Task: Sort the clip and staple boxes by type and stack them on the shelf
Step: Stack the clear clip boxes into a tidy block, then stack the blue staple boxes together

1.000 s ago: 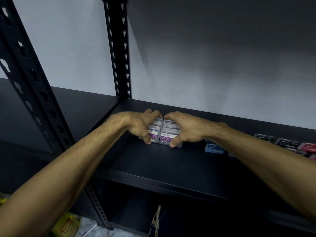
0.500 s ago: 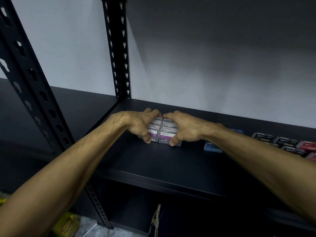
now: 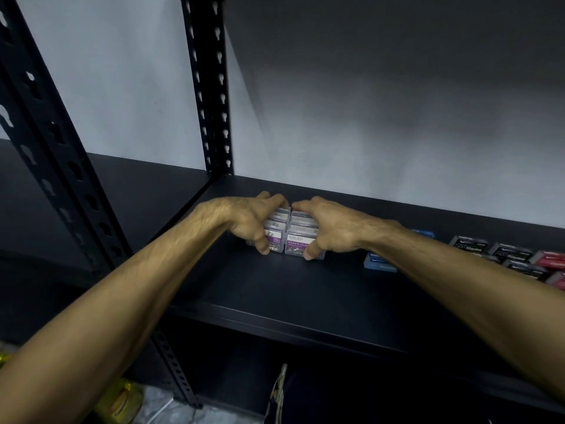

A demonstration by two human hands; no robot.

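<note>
Your left hand (image 3: 249,223) and right hand (image 3: 328,229) each curl their fingers around a stack of clear paper clip boxes (image 3: 298,237), side by side mid-shelf (image 3: 275,289). At three o'clock lie the staple boxes (image 3: 501,255).

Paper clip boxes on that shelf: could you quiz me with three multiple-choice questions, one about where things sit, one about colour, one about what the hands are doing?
1. The paper clip boxes stand:
A. near the shelf's left end
B. on the floor
C. on the staple boxes

2. The label band on the front paper clip box is:
A. green
B. purple
C. orange

3. The left hand and right hand are:
A. hanging idle
B. gripping the paper clip boxes
C. holding a blue staple box

Answers: 1 A, they stand by the upright post. 2 B, it reads purple. 3 B, fingers and thumbs curl round the boxes.
</note>
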